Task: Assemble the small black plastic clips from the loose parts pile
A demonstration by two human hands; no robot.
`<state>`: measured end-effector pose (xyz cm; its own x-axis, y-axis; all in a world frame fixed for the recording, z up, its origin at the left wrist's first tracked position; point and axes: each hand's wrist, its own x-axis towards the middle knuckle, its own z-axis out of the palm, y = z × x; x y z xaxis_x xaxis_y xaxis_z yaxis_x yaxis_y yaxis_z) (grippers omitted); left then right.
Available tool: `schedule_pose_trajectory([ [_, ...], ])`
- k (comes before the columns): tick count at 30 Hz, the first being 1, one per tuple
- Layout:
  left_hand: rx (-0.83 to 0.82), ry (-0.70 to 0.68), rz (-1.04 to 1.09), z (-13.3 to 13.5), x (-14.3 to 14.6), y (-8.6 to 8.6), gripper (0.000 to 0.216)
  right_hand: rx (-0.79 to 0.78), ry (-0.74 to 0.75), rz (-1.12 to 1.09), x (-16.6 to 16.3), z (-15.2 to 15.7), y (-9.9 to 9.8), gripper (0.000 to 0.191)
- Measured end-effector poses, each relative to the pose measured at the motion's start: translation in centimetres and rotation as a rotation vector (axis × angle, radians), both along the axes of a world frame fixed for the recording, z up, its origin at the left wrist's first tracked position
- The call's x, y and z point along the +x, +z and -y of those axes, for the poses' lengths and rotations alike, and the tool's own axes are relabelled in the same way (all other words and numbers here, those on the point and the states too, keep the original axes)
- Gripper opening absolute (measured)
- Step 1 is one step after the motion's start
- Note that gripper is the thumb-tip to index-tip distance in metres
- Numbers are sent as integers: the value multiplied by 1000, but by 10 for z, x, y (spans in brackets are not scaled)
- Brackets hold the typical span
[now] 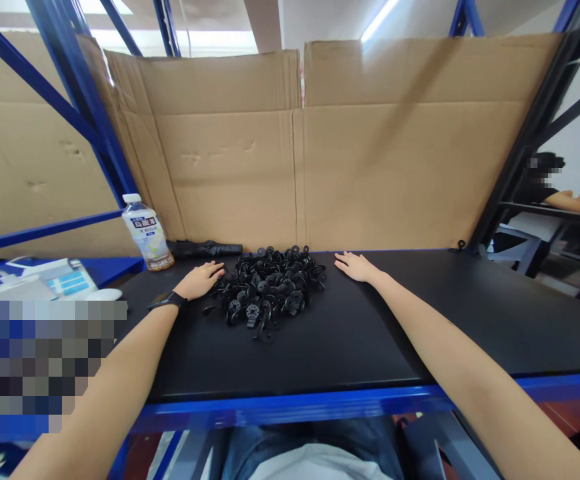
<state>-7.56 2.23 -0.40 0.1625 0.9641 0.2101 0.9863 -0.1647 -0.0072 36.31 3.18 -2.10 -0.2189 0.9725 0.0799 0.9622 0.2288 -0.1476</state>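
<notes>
A heap of small black plastic parts [267, 290], wheel-like with hooked arms, lies in the middle of the black tabletop [470, 313]. My left hand [199, 280] rests palm down at the heap's left side, its fingertips at or almost at the nearest pieces. My right hand [356, 267] lies flat on the tabletop to the right of the heap, a small gap apart from it. Neither hand holds anything. A black band [167, 301] circles my left wrist.
A plastic drink bottle [146, 232] and a black folded umbrella [204, 249] stand at the table's back edge, against cardboard sheets [230, 160]. Blue steel shelf uprights [80, 120] rise at left. A white mouse [104, 294] lies left. A seated person [540, 193] works beyond the right.
</notes>
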Motion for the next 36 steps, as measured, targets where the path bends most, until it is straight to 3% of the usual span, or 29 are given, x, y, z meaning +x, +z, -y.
schedule_pose_trajectory([
  [22, -20, 5, -48, -1, 0, 0, 64, 6, -1, -2, -2, 2, 2, 59],
  [36, -89, 35, -101, 7, 10, 9, 56, 11, 3, -15, -1, 0, 0, 58],
])
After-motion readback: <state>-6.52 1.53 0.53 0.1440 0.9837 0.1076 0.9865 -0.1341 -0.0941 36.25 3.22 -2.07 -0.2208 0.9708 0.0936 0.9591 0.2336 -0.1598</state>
